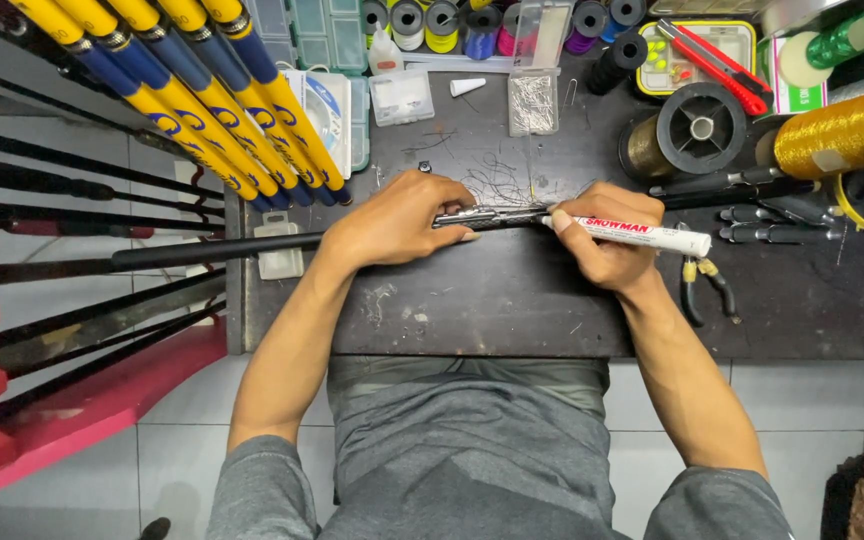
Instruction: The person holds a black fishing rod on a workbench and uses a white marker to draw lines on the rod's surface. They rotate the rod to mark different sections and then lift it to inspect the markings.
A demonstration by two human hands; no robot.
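Observation:
My left hand [397, 220] grips a long black fishing rod [212, 253] that lies across the dark workbench [512, 300] and sticks out past its left edge. A metal fitting [477, 217] on the rod shows between my two hands. My right hand [607, 240] holds a white marker pen [642, 234] with its tip against that fitting. Both forearms reach in from the bottom of the view.
Yellow-and-blue rods [222, 100] lean at the upper left, and dark rods rest on a red rack [82, 400] at the left. Thread spools [432, 20], a black reel [702, 127], a gold thread cone [837, 135], a red cutter [717, 62], pliers [702, 285] and small boxes crowd the bench's back and right.

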